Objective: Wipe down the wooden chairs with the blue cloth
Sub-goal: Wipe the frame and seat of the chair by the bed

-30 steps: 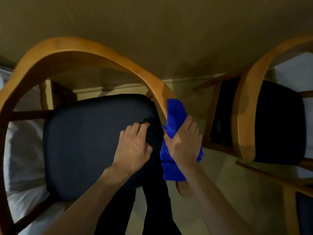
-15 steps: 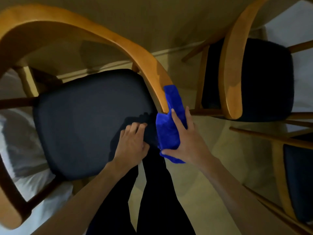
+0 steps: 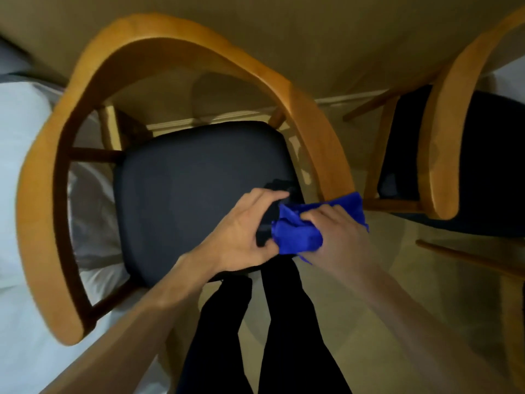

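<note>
A wooden chair with a curved back and arm rail (image 3: 159, 49) and a dark seat pad (image 3: 181, 200) stands right below me. My right hand (image 3: 338, 237) grips the bunched blue cloth (image 3: 298, 234) at the front end of the chair's right arm (image 3: 326, 166), and the cloth hides that tip. My left hand (image 3: 241, 231) rests on the seat's front right corner with its fingers loosely bent. Its thumb lies beside the cloth.
A second wooden chair (image 3: 437, 155) with a dark seat stands close on the right. White bedding (image 3: 22, 166) lies along the left, behind the first chair. My legs in black trousers (image 3: 227, 322) stand on the pale floor between the chairs.
My right hand has slid the cloth down the right arm rail to its front end and bunched it up. My left hand has stayed on the seat corner, fingers now more bent.
</note>
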A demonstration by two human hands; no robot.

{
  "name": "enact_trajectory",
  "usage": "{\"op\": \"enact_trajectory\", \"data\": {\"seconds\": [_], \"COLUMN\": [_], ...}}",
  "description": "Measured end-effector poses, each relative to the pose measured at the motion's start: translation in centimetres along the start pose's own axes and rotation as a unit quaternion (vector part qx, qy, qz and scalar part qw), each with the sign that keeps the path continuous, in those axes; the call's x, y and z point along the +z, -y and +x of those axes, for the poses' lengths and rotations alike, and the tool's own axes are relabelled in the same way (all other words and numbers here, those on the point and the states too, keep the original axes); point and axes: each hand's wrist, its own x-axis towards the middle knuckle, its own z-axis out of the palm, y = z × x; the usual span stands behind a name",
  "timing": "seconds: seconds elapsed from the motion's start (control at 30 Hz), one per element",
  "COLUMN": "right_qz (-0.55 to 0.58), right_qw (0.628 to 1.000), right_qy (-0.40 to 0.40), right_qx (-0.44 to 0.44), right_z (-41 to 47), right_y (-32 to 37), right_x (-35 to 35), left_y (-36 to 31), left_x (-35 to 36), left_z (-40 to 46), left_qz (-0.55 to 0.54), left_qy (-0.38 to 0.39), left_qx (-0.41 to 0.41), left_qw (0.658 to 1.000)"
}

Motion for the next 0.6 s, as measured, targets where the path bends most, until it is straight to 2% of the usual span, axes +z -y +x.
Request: {"op": "enact_trajectory", "data": {"seconds": [0.13, 0.3, 0.4, 0.6], "right_qz": [0.068, 0.095, 0.094, 0.135], "right_qw": [0.991, 0.973, 0.963, 0.951], "right_qy": [0.103, 0.149, 0.195, 0.193], "right_qx": [-0.044, -0.149, -0.163, -0.199], "right_z": [3.8, 6.8, 8.6, 12.3], "right_y": [1.8, 5.6, 8.2, 12.5], "right_x": [-0.1, 0.0, 0.2, -0.3], "left_y": [0.7, 2.2, 2.8, 2.8], "left_x": [-2.6, -5.3, -7.1, -12.1], "left_z": [-1.2, -3.1, -4.7, -8.1], "left_qz": [-0.007, 0.024, 0.037, 0.122], "left_qy": [-0.020, -0.038, -0.072, -0.178], "left_qx": [-0.004, -0.048, -0.069, -0.083], "left_qw": [1.000, 0.998, 0.994, 0.973]}}
